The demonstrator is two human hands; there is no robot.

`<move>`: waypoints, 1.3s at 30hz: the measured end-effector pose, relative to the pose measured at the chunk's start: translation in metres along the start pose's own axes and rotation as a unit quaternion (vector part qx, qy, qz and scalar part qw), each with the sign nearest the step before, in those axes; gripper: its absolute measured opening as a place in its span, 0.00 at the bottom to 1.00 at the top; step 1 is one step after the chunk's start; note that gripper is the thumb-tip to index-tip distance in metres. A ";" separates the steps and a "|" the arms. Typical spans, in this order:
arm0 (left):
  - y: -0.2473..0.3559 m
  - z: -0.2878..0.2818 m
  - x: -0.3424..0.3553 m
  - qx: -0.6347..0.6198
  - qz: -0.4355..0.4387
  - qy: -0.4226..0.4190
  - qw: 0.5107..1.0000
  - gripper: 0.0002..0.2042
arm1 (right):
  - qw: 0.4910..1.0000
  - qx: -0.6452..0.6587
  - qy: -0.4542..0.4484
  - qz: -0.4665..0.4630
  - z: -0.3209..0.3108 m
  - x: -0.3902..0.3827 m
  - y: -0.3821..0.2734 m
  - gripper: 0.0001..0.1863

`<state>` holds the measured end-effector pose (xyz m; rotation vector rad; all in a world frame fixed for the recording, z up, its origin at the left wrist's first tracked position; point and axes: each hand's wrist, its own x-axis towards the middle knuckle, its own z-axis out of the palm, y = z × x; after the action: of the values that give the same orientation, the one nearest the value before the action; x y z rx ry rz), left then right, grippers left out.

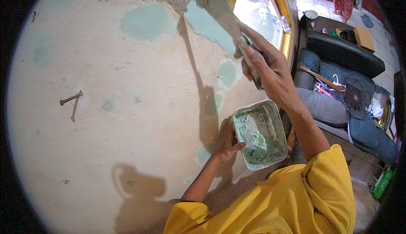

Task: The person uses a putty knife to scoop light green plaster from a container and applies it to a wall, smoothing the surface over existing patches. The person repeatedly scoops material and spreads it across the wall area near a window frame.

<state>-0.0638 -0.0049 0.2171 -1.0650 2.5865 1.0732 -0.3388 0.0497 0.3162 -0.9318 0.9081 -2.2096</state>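
My right hand (266, 69) is closed round the handle of a putty knife (211, 5), whose broad, putty-smeared blade is raised near the rough patch (194, 18) at the top of the wall (105, 149); I cannot tell whether it touches. My left hand (228, 145) grips a rectangular plastic tub (275, 145) from the side, thumb over its near rim. Pale green putty (251, 134) lies inside the tub, below the knife. Pale green patches (146, 22) mark the cream wall, where both arms and the knife cast shadows.
A nail (69, 98) juts from the wall at left. A bright opening with a yellow frame (286, 37) is at upper right. Beyond it stand dark sofas (325, 50) with a cardboard box (364, 38), hangers and a fan (356, 95) on a tiled floor, and a green bottle (382, 183).
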 end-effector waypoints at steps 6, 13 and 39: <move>0.003 0.001 0.008 -0.059 0.052 -0.006 0.997 0.57 | 0.993 -0.067 0.072 -0.069 0.017 0.028 0.012 0.23; 0.019 0.003 0.010 -0.238 0.024 -0.011 0.971 0.57 | 0.972 -0.173 0.119 -0.105 0.034 0.039 0.036 0.21; -0.004 0.022 -0.002 -0.469 0.029 -0.010 0.883 0.56 | 0.896 -0.425 0.036 -0.122 0.080 0.033 0.005 0.16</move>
<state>-0.0625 0.0093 0.1997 -1.0733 2.0275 2.4403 -0.2955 -0.0056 0.3677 -1.4019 1.9641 -2.0282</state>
